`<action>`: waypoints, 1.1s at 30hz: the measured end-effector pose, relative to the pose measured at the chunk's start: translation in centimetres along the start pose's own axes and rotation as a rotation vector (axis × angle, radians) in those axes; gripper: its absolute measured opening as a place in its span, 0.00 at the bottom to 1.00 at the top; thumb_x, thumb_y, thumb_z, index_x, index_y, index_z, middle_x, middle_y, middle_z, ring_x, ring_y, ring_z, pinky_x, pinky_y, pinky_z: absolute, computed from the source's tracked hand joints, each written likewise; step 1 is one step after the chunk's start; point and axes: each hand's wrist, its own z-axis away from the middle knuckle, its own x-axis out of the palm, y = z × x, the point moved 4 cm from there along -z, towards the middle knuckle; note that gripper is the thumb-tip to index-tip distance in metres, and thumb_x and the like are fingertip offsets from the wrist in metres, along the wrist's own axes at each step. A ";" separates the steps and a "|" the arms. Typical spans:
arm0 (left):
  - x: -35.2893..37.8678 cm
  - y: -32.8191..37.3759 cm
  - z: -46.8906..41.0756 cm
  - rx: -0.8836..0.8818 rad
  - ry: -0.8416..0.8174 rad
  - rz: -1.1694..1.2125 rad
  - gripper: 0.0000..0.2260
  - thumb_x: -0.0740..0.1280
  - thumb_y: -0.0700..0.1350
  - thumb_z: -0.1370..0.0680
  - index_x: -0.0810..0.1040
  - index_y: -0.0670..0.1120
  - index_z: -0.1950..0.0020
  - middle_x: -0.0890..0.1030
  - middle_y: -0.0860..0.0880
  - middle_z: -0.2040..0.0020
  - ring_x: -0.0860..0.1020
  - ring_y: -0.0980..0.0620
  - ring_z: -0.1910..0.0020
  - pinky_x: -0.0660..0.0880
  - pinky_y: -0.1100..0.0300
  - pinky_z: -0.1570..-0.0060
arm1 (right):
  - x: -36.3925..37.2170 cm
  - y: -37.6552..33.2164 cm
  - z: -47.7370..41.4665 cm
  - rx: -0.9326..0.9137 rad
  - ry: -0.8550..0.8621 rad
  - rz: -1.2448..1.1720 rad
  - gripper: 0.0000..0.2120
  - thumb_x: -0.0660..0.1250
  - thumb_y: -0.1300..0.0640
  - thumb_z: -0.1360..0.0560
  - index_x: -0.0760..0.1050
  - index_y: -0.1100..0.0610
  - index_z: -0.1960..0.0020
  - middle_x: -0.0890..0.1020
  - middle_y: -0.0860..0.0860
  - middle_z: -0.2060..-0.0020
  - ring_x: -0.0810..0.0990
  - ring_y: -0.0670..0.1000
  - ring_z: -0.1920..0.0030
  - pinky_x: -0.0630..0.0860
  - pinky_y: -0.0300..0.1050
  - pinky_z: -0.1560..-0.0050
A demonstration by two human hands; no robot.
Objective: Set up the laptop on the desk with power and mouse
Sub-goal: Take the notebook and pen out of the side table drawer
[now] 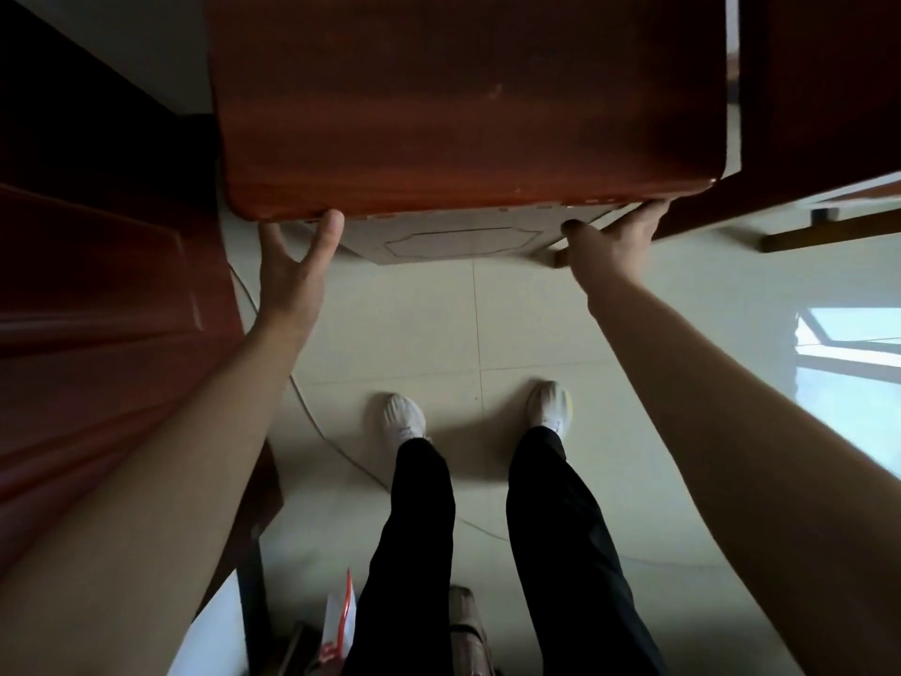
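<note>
Two hands grip one desk (pixel 468 104) | left hand (pixel 292 265) | right hand (pixel 609 241) | near edge

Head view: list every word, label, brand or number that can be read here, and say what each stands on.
None can be read.
Red and white package on the floor by the person's legs: red marks at its lower end, too blurred to read.
Desk, held at its near edge by the left hand and right hand: no text.

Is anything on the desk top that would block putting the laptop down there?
Nothing visible does. The desk top is bare; left hand and right hand grip its near edge. No laptop is in view.
</note>
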 end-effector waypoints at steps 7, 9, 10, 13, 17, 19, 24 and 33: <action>0.6 -1.3 -0.7 -0.027 -0.087 -0.130 0.38 0.78 0.52 0.34 0.61 0.56 0.30 0.69 0.60 0.32 0.68 0.56 0.30 0.64 0.51 0.27 | -1.0 1.0 -1.8 -0.081 -0.042 0.020 0.38 0.66 0.65 0.34 0.58 0.53 0.28 0.69 0.49 0.33 0.69 0.52 0.34 0.68 0.49 0.30; 1.9 -1.0 -0.6 -0.073 -0.044 -0.148 0.45 0.73 0.51 0.34 0.53 0.45 0.22 0.65 0.50 0.25 0.65 0.51 0.27 0.62 0.50 0.26 | -1.1 1.4 -1.7 -0.140 -0.057 0.049 0.38 0.67 0.65 0.35 0.57 0.54 0.28 0.69 0.47 0.35 0.70 0.54 0.35 0.69 0.50 0.32; 2.6 -0.8 -0.4 -0.125 -0.023 -0.141 0.49 0.72 0.50 0.33 0.46 0.41 0.21 0.59 0.46 0.22 0.60 0.48 0.24 0.59 0.49 0.25 | -1.2 1.6 -1.6 -0.155 -0.067 0.052 0.39 0.67 0.65 0.36 0.57 0.55 0.28 0.68 0.47 0.35 0.70 0.54 0.35 0.70 0.51 0.32; 3.7 -0.3 0.1 -0.186 0.040 -0.062 0.49 0.70 0.46 0.31 0.41 0.40 0.21 0.54 0.43 0.20 0.56 0.47 0.22 0.57 0.50 0.24 | -1.2 1.7 -1.6 -0.132 -0.089 0.044 0.40 0.70 0.61 0.37 0.57 0.57 0.29 0.67 0.46 0.36 0.72 0.53 0.36 0.74 0.52 0.36; 2.7 -0.7 1.9 -0.181 0.089 -0.130 0.41 0.69 0.45 0.30 0.51 0.38 0.24 0.63 0.41 0.24 0.64 0.46 0.26 0.64 0.49 0.28 | -2.3 2.1 0.2 -0.150 -0.073 0.065 0.41 0.71 0.60 0.35 0.55 0.59 0.27 0.69 0.45 0.38 0.73 0.30 0.51 0.68 0.24 0.58; 2.6 -1.5 3.8 -0.187 0.103 -0.164 0.36 0.69 0.44 0.28 0.54 0.36 0.27 0.63 0.39 0.25 0.65 0.43 0.27 0.65 0.49 0.29 | -3.1 3.1 2.1 -0.146 -0.059 0.087 0.39 0.70 0.61 0.33 0.55 0.62 0.27 0.69 0.43 0.44 0.69 0.33 0.54 0.66 0.30 0.53; 3.0 -3.8 8.6 -0.388 0.159 -0.034 0.39 0.63 0.43 0.22 0.40 0.41 0.21 0.61 0.42 0.22 0.65 0.48 0.25 0.68 0.57 0.31 | -4.7 6.2 7.0 0.001 -0.073 0.034 0.38 0.62 0.49 0.34 0.57 0.64 0.29 0.68 0.57 0.34 0.68 0.49 0.41 0.67 0.44 0.38; 3.1 -5.9 10.1 -0.548 0.120 -0.085 0.20 0.65 0.37 0.25 0.62 0.41 0.35 0.77 0.44 0.41 0.76 0.48 0.48 0.67 0.63 0.56 | -2.1 9.2 6.5 0.366 0.035 -0.555 0.33 0.68 0.46 0.25 0.56 0.55 0.27 0.67 0.57 0.33 0.79 0.60 0.39 0.84 0.54 0.50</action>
